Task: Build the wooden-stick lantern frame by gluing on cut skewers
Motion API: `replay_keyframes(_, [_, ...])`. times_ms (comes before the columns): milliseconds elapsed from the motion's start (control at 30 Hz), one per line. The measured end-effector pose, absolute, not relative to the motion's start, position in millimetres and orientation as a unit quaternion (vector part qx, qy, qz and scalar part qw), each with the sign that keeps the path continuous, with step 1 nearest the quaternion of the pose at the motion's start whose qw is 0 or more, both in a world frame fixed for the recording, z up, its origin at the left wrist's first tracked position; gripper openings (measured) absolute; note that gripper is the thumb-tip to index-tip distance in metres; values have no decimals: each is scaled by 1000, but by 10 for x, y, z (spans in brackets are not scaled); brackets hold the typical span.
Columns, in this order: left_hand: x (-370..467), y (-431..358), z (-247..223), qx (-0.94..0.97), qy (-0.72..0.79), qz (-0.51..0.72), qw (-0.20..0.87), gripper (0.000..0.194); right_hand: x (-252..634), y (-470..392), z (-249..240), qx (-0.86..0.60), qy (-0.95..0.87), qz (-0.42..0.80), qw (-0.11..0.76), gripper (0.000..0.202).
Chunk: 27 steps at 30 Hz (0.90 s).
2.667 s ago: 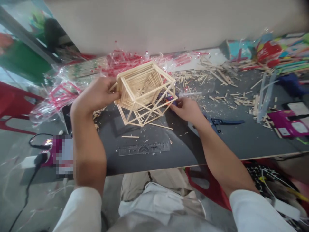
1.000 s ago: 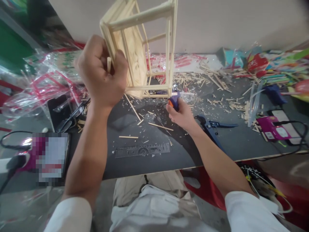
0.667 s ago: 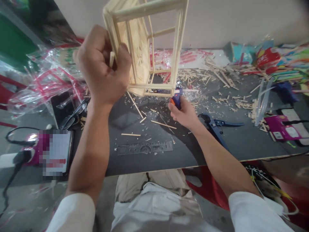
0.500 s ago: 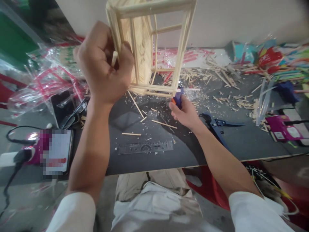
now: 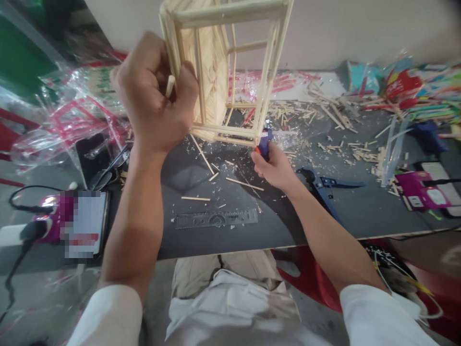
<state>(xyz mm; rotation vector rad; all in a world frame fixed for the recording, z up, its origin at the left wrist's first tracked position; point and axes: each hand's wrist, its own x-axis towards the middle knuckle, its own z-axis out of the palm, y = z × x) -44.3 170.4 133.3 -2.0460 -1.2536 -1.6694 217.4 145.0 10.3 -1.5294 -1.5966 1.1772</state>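
My left hand (image 5: pixel 156 96) is closed around the left side of a box-shaped frame (image 5: pixel 223 17) made of pale wooden sticks, holding it up above the table. A short wooden stick (image 5: pixel 170 85) pokes out between its thumb and fingers. One side of the frame is filled with sticks laid close together; the others are open bars. Under the frame's lower right corner, my right hand (image 5: pixel 273 166) grips a blue glue gun (image 5: pixel 265 142) with an orange trigger. The frame hides the glue gun's tip, so contact cannot be made out.
On the dark table (image 5: pixel 216 242) lie a clear ruler (image 5: pixel 218 218), blue cutters (image 5: pixel 324 190), loose sticks and many offcuts. A phone (image 5: pixel 86 223) and glasses (image 5: pixel 106 178) are at left, with plastic bags (image 5: pixel 68 125) behind. Another blue tool (image 5: pixel 428 137) sits right.
The frame has tilted very slightly in my left hand, its lower right corner shifting a little left. My right hand and the glue gun have moved slightly left with it.
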Motion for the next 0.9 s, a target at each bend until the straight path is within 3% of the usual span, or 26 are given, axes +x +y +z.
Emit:
replay_keyframes(167, [-434, 1693, 1344, -694, -434, -564, 109, 56, 2169, 1441, 127, -576, -605, 452, 312, 37])
replay_keyframes(367, [-449, 1716, 1320, -708, -391, -580, 93, 36, 2174, 1450, 113, -566, -599, 465, 324, 36])
replay_keyframes(900, [-465, 1788, 1273, -709, -394, -579, 76, 41, 2241, 1513, -82, -523, -608, 466, 373, 34])
